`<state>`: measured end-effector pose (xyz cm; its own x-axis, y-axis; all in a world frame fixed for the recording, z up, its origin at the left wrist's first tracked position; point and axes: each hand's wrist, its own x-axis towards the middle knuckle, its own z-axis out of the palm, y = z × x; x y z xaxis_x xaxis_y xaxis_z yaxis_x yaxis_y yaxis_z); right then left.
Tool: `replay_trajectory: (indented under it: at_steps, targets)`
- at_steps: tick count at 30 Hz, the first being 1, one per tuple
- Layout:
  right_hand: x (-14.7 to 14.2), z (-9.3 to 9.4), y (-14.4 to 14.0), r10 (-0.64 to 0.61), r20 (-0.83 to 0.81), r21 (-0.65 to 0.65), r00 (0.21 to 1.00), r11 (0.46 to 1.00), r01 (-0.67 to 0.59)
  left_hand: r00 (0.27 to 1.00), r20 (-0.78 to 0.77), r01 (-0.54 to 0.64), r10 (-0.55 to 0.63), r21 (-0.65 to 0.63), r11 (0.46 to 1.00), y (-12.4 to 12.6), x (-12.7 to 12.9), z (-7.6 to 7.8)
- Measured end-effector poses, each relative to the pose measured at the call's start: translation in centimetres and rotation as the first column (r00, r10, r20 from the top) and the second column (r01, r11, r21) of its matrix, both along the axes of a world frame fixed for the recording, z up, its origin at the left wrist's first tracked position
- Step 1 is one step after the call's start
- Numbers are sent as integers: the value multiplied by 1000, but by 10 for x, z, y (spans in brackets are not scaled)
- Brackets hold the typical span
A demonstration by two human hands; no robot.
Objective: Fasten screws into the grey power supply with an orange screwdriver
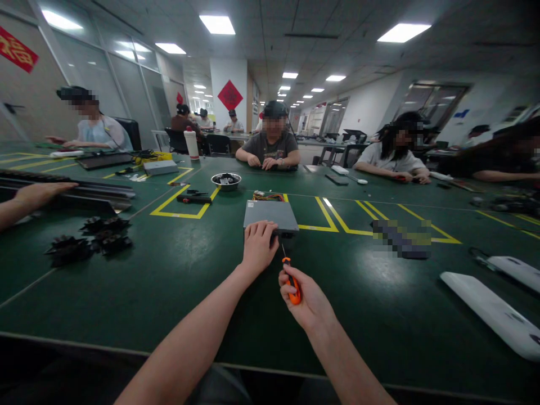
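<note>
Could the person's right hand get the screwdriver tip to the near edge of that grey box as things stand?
Probably yes. The right hand holds the orange screwdriver just short of the grey box, with only bare green table between; the left hand steadies the box beside that path.

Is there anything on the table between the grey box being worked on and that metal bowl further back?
Yes. In the head view, a bundle of coloured wires lies just behind the grey box; beyond it only bare green table reaches the metal bowl.
</note>
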<state>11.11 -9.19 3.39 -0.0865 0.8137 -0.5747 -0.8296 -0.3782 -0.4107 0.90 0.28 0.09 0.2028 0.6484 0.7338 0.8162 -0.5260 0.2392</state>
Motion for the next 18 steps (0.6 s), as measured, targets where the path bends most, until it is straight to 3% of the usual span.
replay_trajectory:
  at_steps: [3,9,18]
  targets:
    - [1,0,-1,-14,-15,-11,1000,1000,14,1000,7,2,-1,-1,1000,0,0,0]
    - [-7,-2,1,76,-84,-5,994,997,-77,1000,4,12,-12,-5,1000,2,-1,-1]
    - [-5,-5,0,-11,-53,13,999,1000,12,1000,4,8,-8,-6,1000,1,-2,-1]
